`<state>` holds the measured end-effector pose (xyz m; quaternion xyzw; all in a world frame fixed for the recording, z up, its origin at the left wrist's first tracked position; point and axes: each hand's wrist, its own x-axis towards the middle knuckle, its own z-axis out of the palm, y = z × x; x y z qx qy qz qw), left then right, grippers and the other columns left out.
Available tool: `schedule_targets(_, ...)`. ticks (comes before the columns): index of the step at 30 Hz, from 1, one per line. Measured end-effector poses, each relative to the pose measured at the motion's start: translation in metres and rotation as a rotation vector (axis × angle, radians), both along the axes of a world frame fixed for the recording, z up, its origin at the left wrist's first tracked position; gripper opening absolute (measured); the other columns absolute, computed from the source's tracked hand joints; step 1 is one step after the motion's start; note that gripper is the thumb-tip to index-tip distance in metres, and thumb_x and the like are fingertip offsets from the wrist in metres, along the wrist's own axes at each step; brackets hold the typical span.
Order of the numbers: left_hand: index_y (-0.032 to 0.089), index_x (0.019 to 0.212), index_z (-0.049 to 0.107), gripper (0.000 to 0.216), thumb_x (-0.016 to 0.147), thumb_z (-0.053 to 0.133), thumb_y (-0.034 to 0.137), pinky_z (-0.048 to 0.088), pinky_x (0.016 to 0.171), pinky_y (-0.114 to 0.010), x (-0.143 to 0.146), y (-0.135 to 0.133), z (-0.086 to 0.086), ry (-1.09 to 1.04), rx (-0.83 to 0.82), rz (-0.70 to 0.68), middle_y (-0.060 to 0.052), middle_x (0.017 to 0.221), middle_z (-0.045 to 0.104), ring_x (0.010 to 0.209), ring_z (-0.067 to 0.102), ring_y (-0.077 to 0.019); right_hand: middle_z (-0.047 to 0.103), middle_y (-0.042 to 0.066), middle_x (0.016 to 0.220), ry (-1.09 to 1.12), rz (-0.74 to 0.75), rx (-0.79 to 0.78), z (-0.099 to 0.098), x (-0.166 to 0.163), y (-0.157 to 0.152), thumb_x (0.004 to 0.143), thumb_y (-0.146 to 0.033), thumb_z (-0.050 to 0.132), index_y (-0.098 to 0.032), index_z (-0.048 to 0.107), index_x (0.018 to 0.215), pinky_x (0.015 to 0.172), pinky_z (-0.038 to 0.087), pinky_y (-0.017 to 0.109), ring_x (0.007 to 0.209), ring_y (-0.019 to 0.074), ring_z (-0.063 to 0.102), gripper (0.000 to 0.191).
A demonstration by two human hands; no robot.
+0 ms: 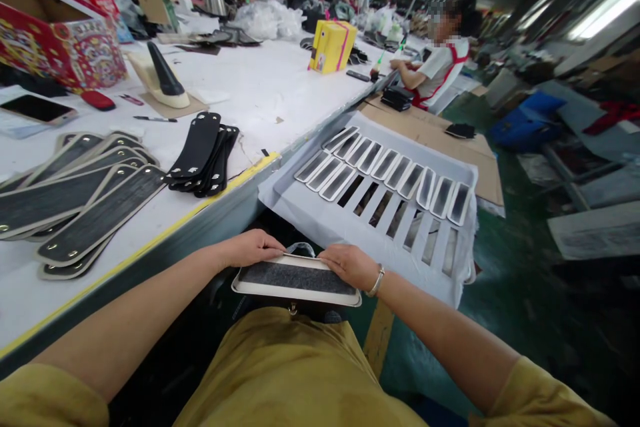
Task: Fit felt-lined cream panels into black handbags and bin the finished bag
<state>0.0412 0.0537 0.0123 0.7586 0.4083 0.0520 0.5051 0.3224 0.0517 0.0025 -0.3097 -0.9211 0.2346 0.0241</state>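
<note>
Just above my lap is a flat, round-cornered grey panel [300, 278] with a pale border. My left hand [254, 247] pinches its far edge near the left end. Near the right end, the fingers of my right hand [350, 264] are closed on that same edge. A small metal stud shows below the near edge; the panel's underside is hidden. To the right, rows of smaller pale-edged grey pieces [385, 163] lie on a white sheet [310, 217] with dark slots in it.
On the white table [240, 90] at left are a pile of long grey strips [100, 213] with pale edges, a stack of black strips [200, 153], a black-handled tool [167, 80], a phone [37, 109] and a red box [90, 47]. A co-worker [440, 60] sits beyond the sheet.
</note>
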Motion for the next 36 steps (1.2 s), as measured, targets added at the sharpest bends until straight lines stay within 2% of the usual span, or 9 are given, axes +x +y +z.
schedule_targets(5,0.015,0.098,0.07,0.04,0.086,0.044,0.041,0.043,0.07,-0.019,0.001,-0.002,0.001,0.046,0.045,0.014,0.0,0.091,0.07,0.079,0.06,-0.0149,0.065,0.009,0.091,-0.059,0.021,0.035,0.0,0.002,0.0,0.097,-0.029,0.027,-0.015,0.063,0.101,0.081,0.046,0.029,0.085,0.017,0.059,0.039)
schedule_targets(9,0.016,0.096,0.07,0.04,0.087,0.04,0.041,0.042,0.071,-0.019,0.002,-0.002,0.006,0.102,0.097,-0.03,0.001,0.088,0.07,0.079,0.061,-0.0145,0.067,0.008,0.094,-0.108,-0.015,-0.045,0.012,0.018,0.007,0.094,-0.032,0.038,-0.015,0.065,0.1,0.08,0.046,0.029,0.087,0.0179,0.061,0.032)
schedule_targets(12,0.018,0.102,0.068,0.036,0.085,0.042,0.036,0.043,0.078,-0.019,0.008,0.002,0.012,0.177,0.132,-0.083,0.0,0.099,0.071,0.087,0.062,-0.0151,0.069,0.006,0.097,-0.13,-0.053,-0.09,0.023,0.033,0.009,0.091,-0.028,0.044,-0.016,0.066,0.103,0.079,0.044,0.027,0.088,0.017,0.061,0.027)
schedule_targets(15,0.021,0.11,0.066,0.035,0.083,0.047,0.033,0.042,0.083,-0.022,0.029,0.007,0.017,0.248,0.232,-0.179,-0.003,0.109,0.069,0.096,0.062,-0.0176,0.07,0.005,0.09,-0.229,-0.042,-0.067,0.03,0.037,0.006,0.092,-0.024,0.042,-0.017,0.068,0.094,0.076,0.042,0.025,0.083,0.0163,0.061,0.027)
schedule_targets(18,0.024,0.106,0.068,0.033,0.085,0.045,0.035,0.043,0.077,-0.025,0.062,0.008,0.016,0.294,0.375,-0.262,-0.004,0.102,0.071,0.089,0.064,-0.0197,0.069,0.007,0.088,-0.362,-0.056,0.003,0.033,0.032,0.0,0.093,-0.025,0.04,-0.016,0.067,0.089,0.073,0.04,0.026,0.081,0.0167,0.061,0.029)
schedule_targets(22,0.025,0.1,0.07,0.031,0.086,0.042,0.029,0.044,0.074,-0.029,0.099,0.003,0.007,0.324,0.47,-0.254,-0.006,0.094,0.072,0.084,0.065,-0.022,0.068,0.008,0.086,-0.452,-0.086,0.066,0.036,0.026,-0.008,0.095,-0.025,0.037,-0.014,0.065,0.087,0.071,0.039,0.026,0.081,0.0173,0.061,0.031)
schedule_targets(27,0.024,0.098,0.07,0.03,0.085,0.044,0.026,0.044,0.074,-0.029,0.106,-0.001,0.004,0.324,0.477,-0.232,-0.006,0.093,0.072,0.084,0.065,-0.0214,0.067,0.011,0.085,-0.453,-0.086,0.069,0.037,0.026,-0.014,0.095,-0.024,0.035,-0.013,0.064,0.086,0.072,0.04,0.027,0.081,0.0186,0.061,0.033)
schedule_targets(36,0.023,0.091,0.073,0.027,0.079,0.048,0.023,0.044,0.068,-0.026,0.106,0.009,0.007,0.289,0.412,-0.282,-0.006,0.09,0.073,0.08,0.065,-0.0209,0.069,0.011,0.086,-0.42,-0.042,0.022,0.038,0.028,-0.008,0.093,-0.022,0.038,-0.014,0.067,0.084,0.071,0.039,0.026,0.08,0.0183,0.062,0.031)
